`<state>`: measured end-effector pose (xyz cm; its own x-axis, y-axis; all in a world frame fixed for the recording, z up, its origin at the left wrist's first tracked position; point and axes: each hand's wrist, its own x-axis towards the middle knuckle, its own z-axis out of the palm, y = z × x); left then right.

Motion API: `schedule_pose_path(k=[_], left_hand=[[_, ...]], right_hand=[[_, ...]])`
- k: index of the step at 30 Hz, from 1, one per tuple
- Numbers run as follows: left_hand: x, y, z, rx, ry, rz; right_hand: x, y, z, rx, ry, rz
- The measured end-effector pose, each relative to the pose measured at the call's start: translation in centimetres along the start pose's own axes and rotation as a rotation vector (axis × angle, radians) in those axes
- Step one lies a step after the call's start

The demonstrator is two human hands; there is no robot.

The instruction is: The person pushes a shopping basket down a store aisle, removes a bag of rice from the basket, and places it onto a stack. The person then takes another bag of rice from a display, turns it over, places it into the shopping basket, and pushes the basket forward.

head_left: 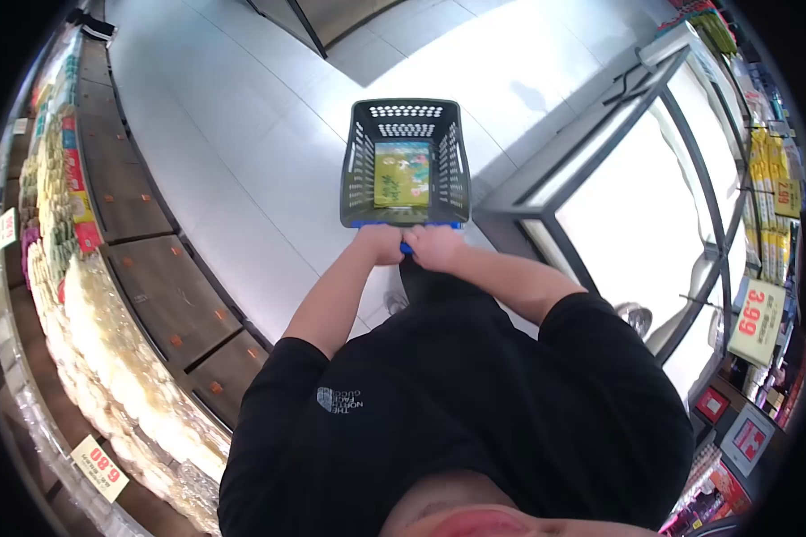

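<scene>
A dark grey-green shopping basket (pixel 461 166) with perforated walls is in front of my body. Flat on its bottom lies a yellow-green printed package (pixel 401 183). My left hand (pixel 381 243) is closed round the blue handle (pixel 407 248) at the near end of the basket. Right beside it, almost touching, my right hand (pixel 433 246) is also wrapped round that handle. My fingers cover most of the grip.
Shelves of bagged goods (pixel 90 304) with a price sign (pixel 101 467) curve along the left, edged by brown panels (pixel 166 286). To the right stands a black-framed, brightly lit case (pixel 636 215), with hanging packets (pixel 768 197) and a price sign (pixel 757 320) beyond. Ahead stretches pale tiled floor (pixel 215 116).
</scene>
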<state>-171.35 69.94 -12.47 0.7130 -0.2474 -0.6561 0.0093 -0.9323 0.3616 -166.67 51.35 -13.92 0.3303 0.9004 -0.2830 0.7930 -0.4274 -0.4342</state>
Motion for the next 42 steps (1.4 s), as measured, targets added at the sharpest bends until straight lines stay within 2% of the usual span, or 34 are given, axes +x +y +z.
schedule_pose_path(k=[2, 5, 9, 10, 16, 21, 24, 28, 31, 32, 35, 40, 42], left_hand=[[2.0, -1.7, -1.9, 0.109, -0.044, 0.000], [3.7, -2.3, -7.9, 0.054, -0.103, -0.037], [7.9, -5.3, -10.5, 0.171, -0.090, 0.115], [8.7, -5.6, -11.8, 0.158, -0.157, 0.069], [15.3, -7.2, -19.7, 0.256, -0.206, 0.182], [22.7, -9.0, -27.2, 0.316, -0.216, 0.274], [27.2, -7.7, -32.9, 0.329, -0.247, 0.303], [33.6, -7.0, -39.2, 0.379, -0.262, 0.345], [38.4, -5.6, -43.4, 0.425, -0.298, 0.401], [40.6, -7.0, -43.7, 0.417, -0.271, 0.416], [44.1, -4.4, -47.7, 0.496, -0.328, 0.423], [51.5, -2.8, -51.6, 0.517, -0.322, 0.444], [54.0, -2.0, -53.0, 0.539, -0.252, 0.502]], right_hand=[[2.1, 0.7, -1.5, 0.079, -0.048, 0.072], [4.3, 2.2, -4.9, 0.180, 0.042, 0.118], [8.3, 5.5, -5.7, 0.093, -0.061, 0.203], [9.1, 6.5, -6.0, 0.124, -0.043, 0.203], [13.2, 11.9, -9.5, 0.202, 0.087, 0.322], [17.9, 17.8, -14.7, 0.282, 0.049, 0.472], [19.8, 22.5, -18.9, 0.379, -0.036, 0.573], [22.4, 29.2, -22.2, 0.388, -0.029, 0.607], [22.6, 33.9, -24.8, 0.470, 0.033, 0.626], [23.9, 35.2, -25.2, 0.471, 0.045, 0.617], [24.1, 39.3, -27.1, 0.480, 0.111, 0.640], [24.3, 46.2, -30.6, 0.514, 0.188, 0.613], [24.3, 49.1, -30.8, 0.488, 0.215, 0.605]])
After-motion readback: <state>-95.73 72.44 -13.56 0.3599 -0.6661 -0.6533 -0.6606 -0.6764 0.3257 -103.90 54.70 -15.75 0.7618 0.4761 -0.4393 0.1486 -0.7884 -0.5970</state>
